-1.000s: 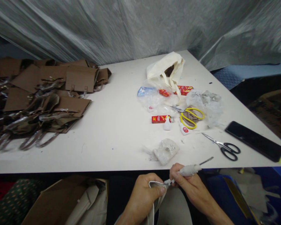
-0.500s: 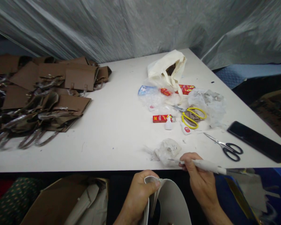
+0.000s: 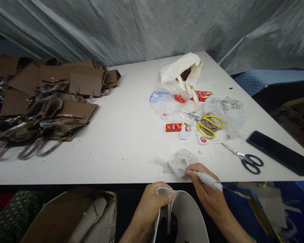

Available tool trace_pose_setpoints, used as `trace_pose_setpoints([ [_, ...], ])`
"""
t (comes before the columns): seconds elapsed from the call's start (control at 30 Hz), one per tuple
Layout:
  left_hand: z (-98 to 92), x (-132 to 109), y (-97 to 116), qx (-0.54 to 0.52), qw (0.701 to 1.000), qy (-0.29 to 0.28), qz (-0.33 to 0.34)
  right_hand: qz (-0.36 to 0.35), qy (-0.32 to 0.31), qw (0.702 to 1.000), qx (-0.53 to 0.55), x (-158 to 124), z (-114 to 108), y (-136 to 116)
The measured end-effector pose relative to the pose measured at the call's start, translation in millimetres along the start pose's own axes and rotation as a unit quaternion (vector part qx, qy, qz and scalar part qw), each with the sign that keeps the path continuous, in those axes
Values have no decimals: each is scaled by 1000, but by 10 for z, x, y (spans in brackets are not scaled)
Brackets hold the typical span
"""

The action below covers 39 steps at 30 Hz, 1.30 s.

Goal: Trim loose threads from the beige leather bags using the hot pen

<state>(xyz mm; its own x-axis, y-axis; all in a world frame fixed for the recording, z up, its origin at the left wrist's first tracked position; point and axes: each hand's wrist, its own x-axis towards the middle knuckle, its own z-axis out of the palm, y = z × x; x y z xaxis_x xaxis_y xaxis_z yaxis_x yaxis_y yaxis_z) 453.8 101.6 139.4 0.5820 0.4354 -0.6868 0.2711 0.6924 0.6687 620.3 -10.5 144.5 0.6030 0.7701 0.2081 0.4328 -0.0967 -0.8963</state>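
My left hand (image 3: 154, 202) pinches the rim of a pale grey bag (image 3: 190, 209), its thumb on a folded-in edge near a seam. The bag's mouth faces up, and its lower part is out of view. In my right hand (image 3: 205, 185) is a slim tool (image 3: 209, 180) with a thick whitish handle, a thin metal tip in front and a metal rod behind; its exact kind is unclear. That tip is over or against a crumpled clear plastic bag (image 3: 182, 160) at the table's front edge; contact cannot be made out.
Brown handbags (image 3: 83, 81) are piled at left on the white table (image 3: 121, 135). To the right lie yellow-handled scissors (image 3: 210, 126), black-handled scissors (image 3: 248, 162), a black phone (image 3: 278, 152), small glue bottles (image 3: 202, 138), a red box (image 3: 174, 127) and a cream cloth bag (image 3: 179, 69).
My right hand has moved left and slightly up with the tool, bringing its tip onto or over the crumpled plastic. My left hand keeps its pinch on the grey bag, nearly still.
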Motion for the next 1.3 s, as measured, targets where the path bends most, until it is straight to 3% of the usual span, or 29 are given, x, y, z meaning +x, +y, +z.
trace_pose_setpoints([
  [0.13,-8,36,-23,-10,1000,-2,-9,8,19,1000,18,-41,-23,-6],
  [0.23,-20,33,-3,-18,999,-15,-22,58,58,994,67,-88,-49,-20],
  [0.37,-35,12,36,-49,996,-49,-55,152,-19,970,187,-153,-39,-6],
  [0.5,-49,25,21,-65,994,-63,-65,187,-55,955,225,-210,-6,30],
  [1.03,-59,16,-34,-97,989,-78,-82,146,-105,971,158,-226,17,-65],
  [1.2,-35,9,-33,-94,991,-75,-63,99,-112,982,114,-204,19,-80],
  [1.3,-22,-8,-63,-103,991,-75,-49,27,-141,986,90,-203,-16,-101],
])
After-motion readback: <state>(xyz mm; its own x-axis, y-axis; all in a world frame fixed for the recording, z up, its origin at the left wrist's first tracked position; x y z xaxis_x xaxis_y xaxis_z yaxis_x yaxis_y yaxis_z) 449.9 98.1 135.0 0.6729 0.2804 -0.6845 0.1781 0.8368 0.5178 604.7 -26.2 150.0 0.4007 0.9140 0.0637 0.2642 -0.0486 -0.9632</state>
